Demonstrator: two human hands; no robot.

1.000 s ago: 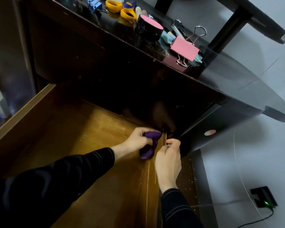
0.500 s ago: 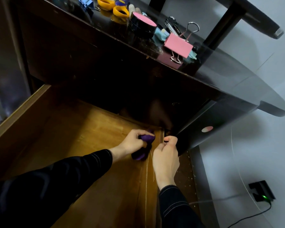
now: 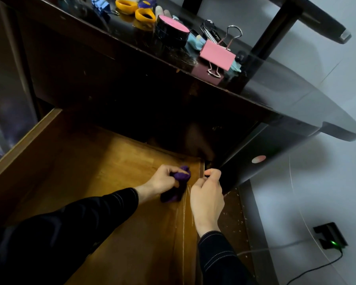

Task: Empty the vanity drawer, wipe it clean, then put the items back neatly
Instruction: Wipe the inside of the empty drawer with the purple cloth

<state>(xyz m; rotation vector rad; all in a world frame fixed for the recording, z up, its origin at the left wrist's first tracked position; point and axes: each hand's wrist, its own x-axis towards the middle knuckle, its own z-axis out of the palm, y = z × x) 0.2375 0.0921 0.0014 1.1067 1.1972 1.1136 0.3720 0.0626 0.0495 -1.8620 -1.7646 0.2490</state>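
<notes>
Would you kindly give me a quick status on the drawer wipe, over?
Left hand grips cloth in drawer, far right corner. Right hand grips its side wall. Nothing blocking in view.

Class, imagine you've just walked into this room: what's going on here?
A person is cleaning a pulled-out wooden drawer whose visible floor is bare. The left hand grips a purple cloth in the drawer's far right corner, while the right hand holds the drawer's right wall. A pink binder clip and yellow-handled scissors lie on the vanity top above.
</notes>
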